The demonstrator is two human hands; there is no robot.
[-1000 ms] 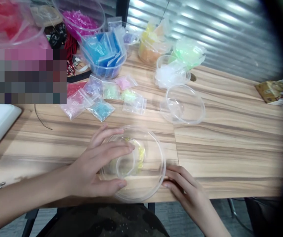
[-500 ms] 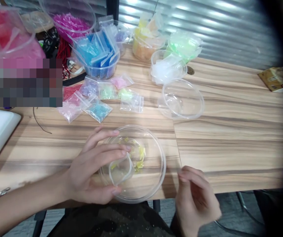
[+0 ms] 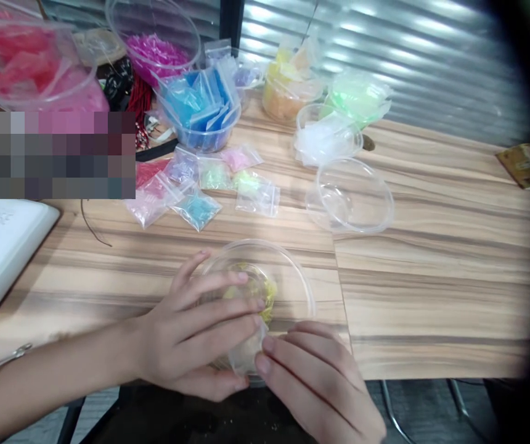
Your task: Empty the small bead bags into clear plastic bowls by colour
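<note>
Both hands pinched a small clear bag (image 3: 246, 351) over the clear bowl (image 3: 293, 277): left hand (image 3: 191, 339) curled around it, right hand (image 3: 311, 376) fingertips touching its near edge.

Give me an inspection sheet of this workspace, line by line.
Surface: striped wooden table.
Job's things: clear round plastic bowl with yellow bits; small clear plastic bag at its near rim.
Clutter: loose coloured zip bags; tub of blue bags; empty clear bowl; white flat case.
Grippers: left hand and right hand both pinch the bag.
Cables: thin dark wire.
Surroundings: corrugated metal wall.
</note>
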